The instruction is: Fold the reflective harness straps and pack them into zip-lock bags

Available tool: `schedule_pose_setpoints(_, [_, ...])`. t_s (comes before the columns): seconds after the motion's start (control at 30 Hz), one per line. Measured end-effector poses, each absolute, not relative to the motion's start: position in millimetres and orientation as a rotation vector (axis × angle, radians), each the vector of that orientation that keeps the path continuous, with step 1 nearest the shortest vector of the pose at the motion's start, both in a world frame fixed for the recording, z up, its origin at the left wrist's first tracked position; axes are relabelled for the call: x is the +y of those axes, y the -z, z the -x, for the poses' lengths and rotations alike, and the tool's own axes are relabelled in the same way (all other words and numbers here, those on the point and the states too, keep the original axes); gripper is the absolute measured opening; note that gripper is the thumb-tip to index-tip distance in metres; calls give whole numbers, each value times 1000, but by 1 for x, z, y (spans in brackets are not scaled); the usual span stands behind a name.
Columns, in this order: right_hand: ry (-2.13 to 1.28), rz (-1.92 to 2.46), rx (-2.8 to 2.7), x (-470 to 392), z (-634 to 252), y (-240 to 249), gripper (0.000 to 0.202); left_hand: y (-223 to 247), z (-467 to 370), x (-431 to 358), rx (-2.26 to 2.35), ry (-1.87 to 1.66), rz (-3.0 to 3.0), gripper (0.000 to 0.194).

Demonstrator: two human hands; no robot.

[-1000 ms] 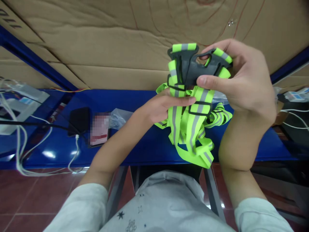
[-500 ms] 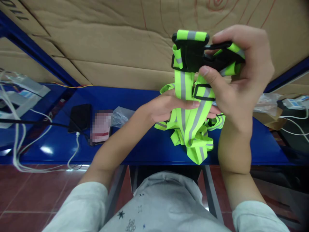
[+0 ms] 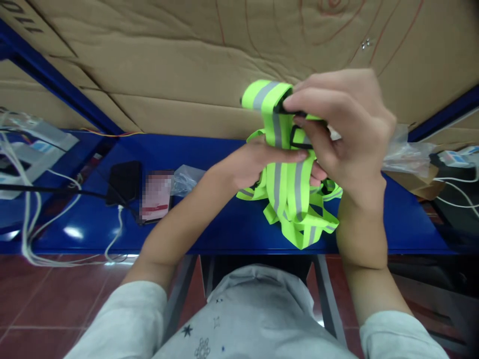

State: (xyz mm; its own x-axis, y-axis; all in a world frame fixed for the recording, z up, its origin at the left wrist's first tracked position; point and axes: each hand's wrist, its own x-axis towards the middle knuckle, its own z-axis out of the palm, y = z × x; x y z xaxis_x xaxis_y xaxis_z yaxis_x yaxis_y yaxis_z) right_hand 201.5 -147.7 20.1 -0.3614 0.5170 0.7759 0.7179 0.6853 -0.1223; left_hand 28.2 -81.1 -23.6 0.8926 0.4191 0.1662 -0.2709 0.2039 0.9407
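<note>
A bundle of neon-yellow reflective straps point(image 3: 277, 174) with grey stripes hangs in front of me, its lower loops resting over the blue table. My left hand point(image 3: 258, 162) is closed around the straps at mid-height, thumb across the front. Above it, my right hand point(image 3: 344, 117) pinches the top end by a black plastic buckle point(image 3: 286, 102), which its fingers partly cover. A folded strap loop sticks out to the left of that buckle. Just below the right fingertips sits a black slider point(image 3: 300, 137) on one strap.
Left on the blue table point(image 3: 220, 224) lie a black device point(image 3: 123, 183) with a white cable, a phone point(image 3: 157, 197) and clear plastic film point(image 3: 187, 179). Cardboard point(image 3: 168, 65) stands behind. An open carton point(image 3: 419, 182) with plastic is at right; white cables hang far left.
My right hand has moved down and left and turned over, so the buckle is now mostly covered and the strap loop points left. My left hand keeps its hold almost unmoved.
</note>
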Motion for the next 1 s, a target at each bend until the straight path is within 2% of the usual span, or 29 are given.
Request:
schedule_pose_setpoints(0.13, [-46,918,-2189,-137,-209,-23,46,18,-17,-69,193,-465,-1292,23])
schedule_pose_setpoints(0.27, [-339,900,-2253,-140,-225,-32,49,14,-13,-71,55,-442,-1263,34])
schedule_pose_setpoints(0.37, [-543,817,-2275,-147,-232,-39,64,14,-15,-78,98,-502,-1241,32])
schedule_pose_setpoints(0.5, [-557,862,-1846,-153,-229,-40,55,12,-15,-83,126,-557,-1327,23])
schedule_pose_setpoints(0.63, [-719,1081,-1876,-149,-218,-32,50,10,-14,-84,157,-600,-1393,23])
schedule_pose_setpoints(0.73, [-667,1137,-1808,-148,-209,-28,36,12,-16,-82,108,-571,-1325,25])
schedule_pose_setpoints(0.87, [-390,1153,-1690,-152,-205,-31,32,19,-25,-79,6,-438,-1193,29])
schedule_pose_setpoints(1.0, [-149,1163,-1606,-156,-206,-36,25,25,-34,-84,34,-377,-1161,22])
